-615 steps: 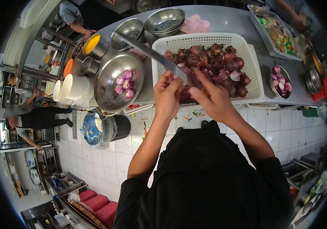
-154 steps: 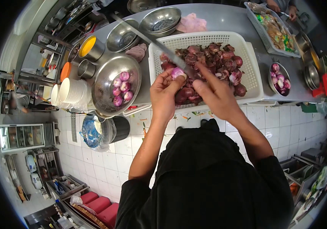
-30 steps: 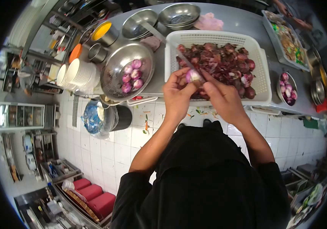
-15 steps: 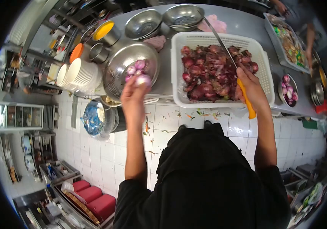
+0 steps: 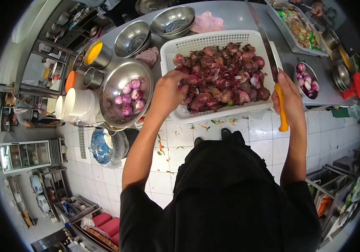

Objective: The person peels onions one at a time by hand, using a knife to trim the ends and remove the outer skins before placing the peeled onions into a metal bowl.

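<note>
Purple onions (image 5: 222, 80) fill the white basket (image 5: 213, 40). From the head camera, the left hand (image 5: 167, 90) is down in the pile at the basket's near corner. Its fingers (image 5: 180, 84) bend onto the onions, but I cannot tell if they pinch one. The right hand (image 5: 287, 98) is closed tight round the orange end of the knife (image 5: 268, 54). The sharp part points up and away, well apart from the left fingers. A steel bowl (image 5: 112, 111) with peeled onions (image 5: 128, 96) sits near the left fingers, on their outer side. This looks like the picking-up step. The next move calls for a firm pinch on one onion, with the knife kept clear of those fingers.
</note>
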`<state>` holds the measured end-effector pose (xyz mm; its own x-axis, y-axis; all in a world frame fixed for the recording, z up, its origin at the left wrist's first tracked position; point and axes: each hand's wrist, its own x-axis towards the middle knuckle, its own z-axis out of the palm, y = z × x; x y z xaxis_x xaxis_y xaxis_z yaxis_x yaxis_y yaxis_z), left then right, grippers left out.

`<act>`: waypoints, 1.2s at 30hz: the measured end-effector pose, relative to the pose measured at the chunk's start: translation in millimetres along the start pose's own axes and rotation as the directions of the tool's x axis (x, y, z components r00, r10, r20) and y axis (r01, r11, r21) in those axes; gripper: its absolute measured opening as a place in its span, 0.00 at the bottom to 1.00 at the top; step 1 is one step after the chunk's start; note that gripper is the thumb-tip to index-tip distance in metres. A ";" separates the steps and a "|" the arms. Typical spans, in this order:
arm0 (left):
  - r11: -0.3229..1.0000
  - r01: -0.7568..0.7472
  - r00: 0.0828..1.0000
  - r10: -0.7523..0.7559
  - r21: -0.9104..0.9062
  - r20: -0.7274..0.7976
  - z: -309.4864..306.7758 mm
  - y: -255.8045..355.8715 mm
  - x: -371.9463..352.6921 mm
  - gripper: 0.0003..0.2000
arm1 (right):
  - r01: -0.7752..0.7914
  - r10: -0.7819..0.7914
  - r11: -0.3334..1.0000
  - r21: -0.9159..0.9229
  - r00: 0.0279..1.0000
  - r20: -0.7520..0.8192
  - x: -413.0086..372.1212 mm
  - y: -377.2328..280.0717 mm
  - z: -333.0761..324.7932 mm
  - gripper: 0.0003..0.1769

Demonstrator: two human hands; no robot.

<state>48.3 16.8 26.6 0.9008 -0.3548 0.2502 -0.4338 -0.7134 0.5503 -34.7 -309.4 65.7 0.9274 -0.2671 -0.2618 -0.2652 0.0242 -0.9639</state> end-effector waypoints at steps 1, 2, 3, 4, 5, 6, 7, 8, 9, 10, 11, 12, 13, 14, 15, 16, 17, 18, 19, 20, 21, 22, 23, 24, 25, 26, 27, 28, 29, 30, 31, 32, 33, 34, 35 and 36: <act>0.991 -0.089 0.996 0.088 0.099 0.012 13.7 -13.3 8.0 0.13 | 0.001 -0.001 1.000 0.005 1.000 -0.011 -0.7 -0.2 -4.5 0.32; 0.965 -0.178 0.984 0.174 0.194 0.037 22.9 -22.2 15.4 0.12 | 0.012 -0.012 1.000 0.010 1.000 -0.003 -1.1 -0.2 -9.0 0.33; 0.951 -0.139 0.989 0.118 0.276 0.092 26.3 -23.0 22.2 0.10 | 0.020 -0.020 1.000 0.016 1.000 0.000 -1.9 0.1 -14.0 0.33; 0.920 -0.156 0.980 0.101 0.358 0.169 31.5 -27.1 29.6 0.09 | 0.027 -0.027 0.999 0.021 1.000 0.001 -2.9 0.9 -19.2 0.33; 0.882 -0.176 0.968 0.074 0.437 0.241 37.2 -34.3 35.9 0.09 | 0.020 -0.020 1.000 0.023 1.000 -0.006 -3.5 1.4 -22.7 0.34; 0.837 -0.199 0.951 0.040 0.510 0.305 42.9 -40.6 41.1 0.08 | 0.015 -0.015 1.000 0.024 1.000 -0.011 -3.3 1.1 -24.7 0.34; 0.827 -0.219 0.954 0.070 0.518 0.291 49.1 -45.6 45.0 0.12 | 0.013 -0.013 1.000 0.024 1.000 -0.015 -2.1 0.8 -26.7 0.35; 0.815 -0.239 0.956 0.102 0.527 0.276 54.5 -50.3 48.3 0.15 | 0.020 -0.020 1.000 0.014 1.000 -0.005 -0.5 1.9 -28.9 0.36; 0.803 -0.261 0.955 0.134 0.536 0.264 56.9 -50.8 52.7 0.18 | 0.026 -0.026 1.000 0.005 1.000 0.004 1.1 3.8 -30.9 0.36; 0.791 -0.256 0.948 0.095 0.555 0.303 58.9 -51.9 57.1 0.19 | 0.032 -0.032 0.999 -0.004 0.999 0.012 2.4 5.5 -32.6 0.37; 0.780 -0.252 0.939 0.054 0.573 0.340 60.9 -53.2 60.6 0.20 | 0.034 -0.034 0.999 0.000 0.999 0.030 3.3 6.5 -33.9 0.37; 0.769 -0.247 0.927 0.011 0.590 0.374 61.9 -53.0 63.7 0.21 | 0.036 -0.036 0.999 0.002 0.998 0.050 3.9 7.2 -34.8 0.37; 0.770 -0.252 0.912 -0.015 0.587 0.411 61.7 -53.4 67.4 0.21 | 0.039 -0.039 0.999 0.003 0.997 0.069 4.6 7.6 -35.7 0.37; 0.770 -0.256 0.895 -0.040 0.585 0.444 60.3 -54.3 72.1 0.21 | 0.042 -0.042 0.999 0.000 0.996 0.080 5.7 7.7 -36.8 0.37; 0.771 -0.258 0.877 -0.066 0.582 0.477 59.5 -55.1 74.8 0.21 | 0.045 -0.044 0.999 -0.004 0.995 0.092 5.9 7.7 -37.7 0.37; 0.776 -0.273 0.887 -0.026 0.569 0.461 60.3 -56.0 75.6 0.17 | 0.049 -0.048 0.999 -0.009 0.993 0.105 6.1 7.4 -38.0 0.37; 0.782 -0.283 0.897 0.012 0.556 0.441 61.2 -57.2 74.4 0.14 | 0.045 -0.044 0.999 -0.009 0.993 0.114 6.1 7.4 -37.7 0.36; 0.785 -0.294 0.907 0.050 0.545 0.417 58.7 -55.4 74.8 0.11 | 0.045 -0.044 0.999 -0.009 0.991 0.123 6.9 7.7 -36.4 0.36; 0.800 -0.277 0.909 0.038 0.532 0.416 55.1 -53.9 75.9 0.12 | 0.046 -0.044 0.999 -0.008 0.991 0.129 7.9 7.8 -35.2 0.36; 0.815 -0.264 0.908 0.030 0.516 0.417 51.5 -52.5 76.1 0.13 | 0.041 -0.042 0.999 0.008 0.987 0.155 9.1 8.1 -34.4 0.35; 0.829 -0.254 0.906 0.023 0.498 0.423 46.7 -47.5 76.2 0.14 | 0.033 -0.037 0.999 0.026 0.983 0.177 9.9 9.1 -33.6 0.34; 0.866 -0.223 0.930 0.051 0.448 0.365 37.6 -37.7 73.5 0.18 | 0.022 -0.030 0.999 0.044 0.980 0.198 9.5 9.7 -32.7 0.33; 0.898 -0.196 0.949 0.073 0.393 0.306 25.8 -27.9 67.8 0.22 | 0.006 -0.012 1.000 0.031 0.977 0.212 7.7 8.2 -31.0 0.32; 0.927 -0.172 0.964 0.089 0.334 0.251 14.3 -14.7 61.5 0.27 | -0.005 -0.003 0.999 0.036 0.974 0.227 7.1 10.0 -29.6 0.32; 0.970 -0.075 0.977 0.025 0.230 0.214 4.7 -0.2 55.5 0.26 | -0.019 0.009 0.999 0.040 0.969 0.245 5.9 13.3 -27.9 0.32; 0.998 0.069 0.988 -0.068 -0.007 0.142 4.1 3.8 45.7 0.26 | -0.026 0.014 0.999 0.041 0.964 0.266 6.7 15.3 -25.4 0.32; 0.949 0.191 0.981 -0.174 -0.250 0.089 3.9 8.1 36.9 0.26 | -0.020 0.004 0.998 0.054 0.961 0.278 7.5 17.5 -20.5 0.32; 0.828 0.283 0.955 -0.289 -0.483 0.065 4.3 11.6 28.6 0.25 | -0.016 -0.004 0.998 0.065 0.957 0.290 6.4 20.9 -14.5 0.32; 0.696 0.238 0.952 -0.306 -0.677 0.020 11.6 5.0 20.1 0.21 | -0.010 -0.012 0.997 0.074 0.953 0.301 5.3 22.3 -9.0 0.32; 0.493 0.231 0.938 -0.343 -0.839 0.057 14.7 10.6 14.8 0.21 | -0.015 -0.005 0.998 0.058 0.946 0.325 3.2 20.8 -2.5 0.32; 0.253 0.204 0.924 -0.369 -0.946 0.100 19.7 18.4 9.1 0.22 | -0.018 0.003 0.999 0.039 0.937 0.349 0.4 18.5 4.8 0.31; -0.005 0.159 0.911 -0.384 -0.987 0.148 25.6 24.3 5.7 0.23 | -0.021 0.013 1.000 0.017 0.927 0.375 -0.9 17.0 9.6 0.31; -0.155 0.127 0.921 -0.347 -0.980 0.175 32.1 27.1 4.9 0.22 | 0.047 -0.020 0.997 -0.059 0.920 0.392 1.0 22.6 14.6 0.31; -0.209 0.117 0.917 -0.353 -0.971 0.187 37.7 29.1 4.0 0.21 | 0.108 -0.061 0.990 -0.094 0.914 0.401 1.7 26.8 20.3 0.31; -0.262 0.106 0.912 -0.358 -0.959 0.198 42.7 30.7 3.1 0.20 | 0.168 -0.102 0.977 -0.128 0.906 0.411 0.8 30.3 27.1 0.32; -0.313 0.095 0.908 -0.362 -0.945 0.211 46.5 32.0 2.1 0.19 | 0.226 -0.141 0.961 -0.159 0.895 0.424 -0.7 32.7 33.6 0.32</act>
<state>35.6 -34.9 7.7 0.9715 -0.1910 -0.1404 0.2369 0.7608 0.6042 -35.2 -276.1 32.7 0.9789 0.1659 -0.1191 -0.0868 -0.1902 -0.9779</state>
